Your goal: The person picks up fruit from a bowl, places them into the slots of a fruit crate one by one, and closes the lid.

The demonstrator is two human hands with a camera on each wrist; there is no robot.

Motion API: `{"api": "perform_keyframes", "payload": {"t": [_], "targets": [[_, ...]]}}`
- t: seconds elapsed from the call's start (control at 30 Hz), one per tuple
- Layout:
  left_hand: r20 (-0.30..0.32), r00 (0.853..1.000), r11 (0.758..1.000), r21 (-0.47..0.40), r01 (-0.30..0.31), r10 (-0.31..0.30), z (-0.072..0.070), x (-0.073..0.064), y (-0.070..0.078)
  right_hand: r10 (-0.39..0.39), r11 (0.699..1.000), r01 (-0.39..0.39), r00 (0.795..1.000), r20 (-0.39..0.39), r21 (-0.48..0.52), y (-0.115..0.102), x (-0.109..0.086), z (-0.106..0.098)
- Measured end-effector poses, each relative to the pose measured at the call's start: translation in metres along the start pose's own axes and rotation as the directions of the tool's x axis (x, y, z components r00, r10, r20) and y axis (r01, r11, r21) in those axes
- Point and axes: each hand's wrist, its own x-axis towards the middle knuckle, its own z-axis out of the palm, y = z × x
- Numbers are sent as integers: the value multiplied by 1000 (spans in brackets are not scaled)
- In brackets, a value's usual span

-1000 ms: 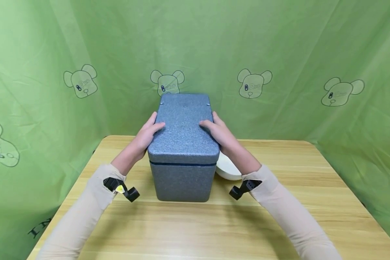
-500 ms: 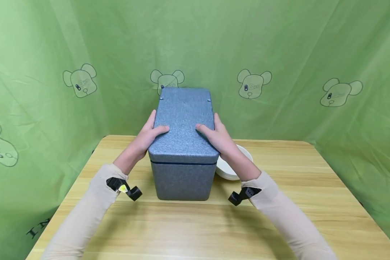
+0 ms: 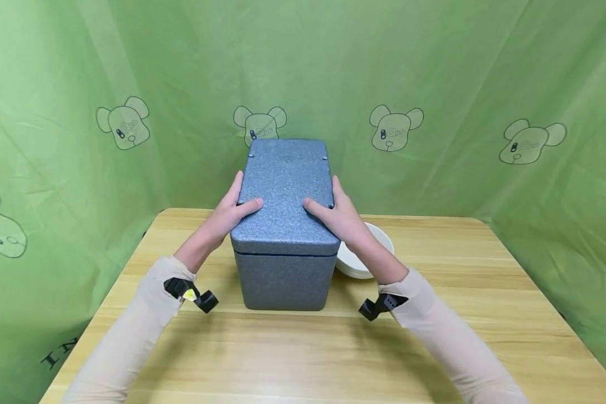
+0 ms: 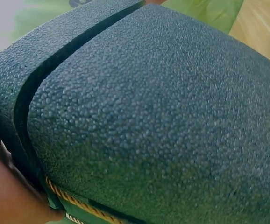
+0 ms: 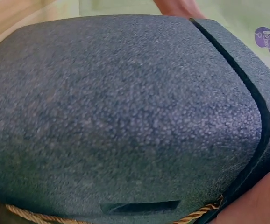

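A grey-blue foam box (image 3: 285,282) with a speckled foam lid (image 3: 288,177) stands on the table. My left hand (image 3: 226,210) holds the lid's left side, its thumb lying on top and its fingers along the edge. On the opposite side, my right hand (image 3: 342,216) grips the lid the same way. A dark seam runs between lid and box at the front; both wrist views show it too. Low on the box, a twisted cord (image 5: 41,215) is visible in the right wrist view, and a similar brown cord (image 4: 74,200) in the left. Most fingertips are hidden.
A white round dish (image 3: 356,268) sits just right of the box, partly behind my right forearm. Under everything is a wooden table (image 3: 283,359). Green cloth (image 3: 328,67) with mouse-head drawings hangs close behind the box and along both sides.
Both thumbs have slid inward over the lid. The lid's far edge rose, then sank slightly. More of the white dish shows beside my right forearm.
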Motion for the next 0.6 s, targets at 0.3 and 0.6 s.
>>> {"api": "perform_keyframes", "payload": {"t": [0.3,0.6], "targets": [[18,999,998,52,-35,35,-2,-3,3,-88,989,84,996,-27,-120,1,0,2],[35,999,991,127,-39,35,-4,-3,0,-113,981,108,993,-25,-163,3,-2,3]]}}
